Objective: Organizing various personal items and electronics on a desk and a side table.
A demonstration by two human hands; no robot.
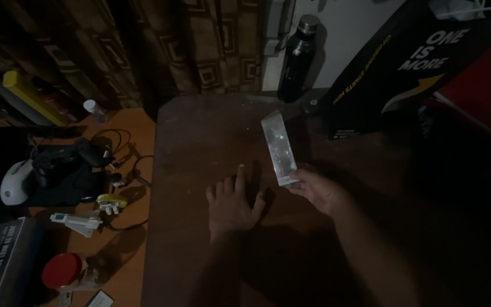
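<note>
On the dark, worn wooden table (200, 131), in dim light, I am resting my left hand (231, 204) palm down with the fingers spread apart, gripping nothing. Just beside it, my right hand (319, 190) is pinching the lower end of a long, flat, clear plastic packet (278, 149) with a pale, glossy sheen; the packet is tilting up and away from me, its top corner leaning toward the far edge of the table. What it is holding inside is too dim to tell.

Behind the packet, at the table's far edge, a tall, dark, smooth metal bottle (298, 57) with a silvery cap is standing upright against a pale wall. To the packet's right, a glossy black paper bag (404, 74) with white and yellow print is standing. Well to the packet's left, on a lighter orange-brown surface, a rounded white computer mouse (15, 182) is lying beside tangled black cables (120, 153), and nearer me a jar with a round red lid (62, 270) is sitting.
</note>
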